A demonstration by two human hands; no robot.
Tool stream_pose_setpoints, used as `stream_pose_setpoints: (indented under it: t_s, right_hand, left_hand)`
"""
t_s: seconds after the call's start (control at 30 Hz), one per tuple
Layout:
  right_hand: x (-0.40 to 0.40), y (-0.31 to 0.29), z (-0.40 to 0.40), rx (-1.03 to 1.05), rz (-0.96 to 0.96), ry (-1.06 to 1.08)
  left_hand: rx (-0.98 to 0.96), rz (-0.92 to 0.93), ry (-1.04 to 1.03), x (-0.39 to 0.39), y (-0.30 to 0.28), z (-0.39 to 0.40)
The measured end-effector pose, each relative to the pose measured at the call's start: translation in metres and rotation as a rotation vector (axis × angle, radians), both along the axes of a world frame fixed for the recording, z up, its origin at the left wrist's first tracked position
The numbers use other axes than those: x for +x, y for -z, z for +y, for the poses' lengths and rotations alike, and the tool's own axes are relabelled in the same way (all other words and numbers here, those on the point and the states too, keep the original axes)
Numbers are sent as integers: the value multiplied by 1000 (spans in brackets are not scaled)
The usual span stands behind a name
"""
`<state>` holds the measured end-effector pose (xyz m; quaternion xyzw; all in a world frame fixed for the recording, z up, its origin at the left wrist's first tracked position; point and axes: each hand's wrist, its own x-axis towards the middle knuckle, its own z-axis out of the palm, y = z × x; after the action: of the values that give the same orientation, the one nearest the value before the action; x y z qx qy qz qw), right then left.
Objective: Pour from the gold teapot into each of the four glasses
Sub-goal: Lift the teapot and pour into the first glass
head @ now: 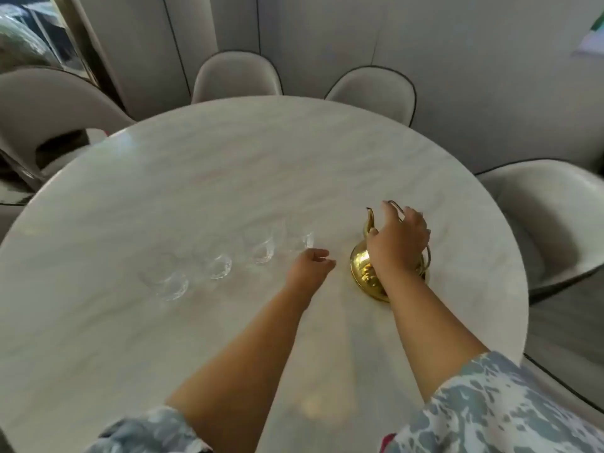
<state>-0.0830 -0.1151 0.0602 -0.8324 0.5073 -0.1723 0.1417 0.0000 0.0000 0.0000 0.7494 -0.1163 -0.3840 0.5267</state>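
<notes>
Reaching over the gold teapot [362, 266] standing on the tabletop [228, 178], the right hand [397, 241] spreads open; close firmly on its handle first. The left hand [309, 266], loosely curled and empty, sits beside the four glasses [228, 259].

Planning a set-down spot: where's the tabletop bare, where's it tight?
Bare: the round white marble table beyond the four clear glasses, and the near-left stretch before them. Tight: the gap between the rightmost glass and the gold teapot, where the left hand sits; the right hand covers the teapot.
</notes>
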Motion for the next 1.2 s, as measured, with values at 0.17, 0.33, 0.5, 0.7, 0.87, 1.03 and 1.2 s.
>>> stream_pose_setpoints:
  t_s: [0.17, 0.33, 0.5, 0.7, 0.87, 1.03, 1.2]
  right_hand:
    - [-5, 15, -17, -86, 10, 75]
    - [-19, 23, -26, -40, -107, 110]
    - [-28, 20, -31, 112, -391, 112]
    - [-30, 10, -24, 186, -449, 113]
    - [-28, -7, -10, 170, -458, 81]
    - [-24, -32, 9, 127, -422, 6]
    - [-11, -48, 29, 92, -366, -95]
  left_hand:
    - [71, 91, 51, -31, 23, -38]
    - [50, 194, 31, -48, 34, -62]
    - [48, 214, -23, -56, 34, -71]
    - [47, 265, -56, -55, 27, -66]
    - [8, 274, -64, -48, 16, -45]
    - [-124, 217, -44, -32, -3, -13]
    - [-207, 190, -35, -22, -17, 18]
